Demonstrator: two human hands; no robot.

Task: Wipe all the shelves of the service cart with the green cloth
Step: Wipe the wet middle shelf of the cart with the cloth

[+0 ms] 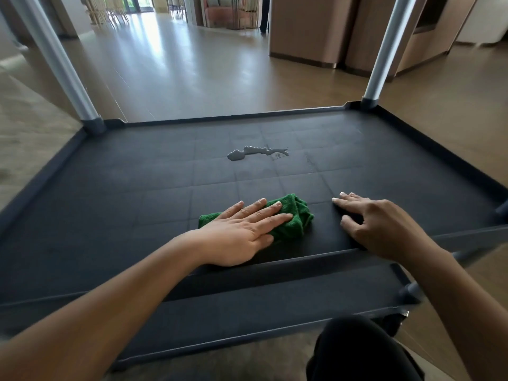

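Shelf (110,204): left hand (242,232), fingers flat, presses green cloth (294,218); right hand (384,224) spread beside; puddle (255,154) beyond cloth unwiped.

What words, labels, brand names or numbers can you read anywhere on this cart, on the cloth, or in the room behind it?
None: no text can be read anywhere in this view.
The dark shelf shows only a moulded grid, no brand mark or number.
The green cloth under the left hand shows no tag or print.
Farther off, everything is too distant and soft to show any sign.
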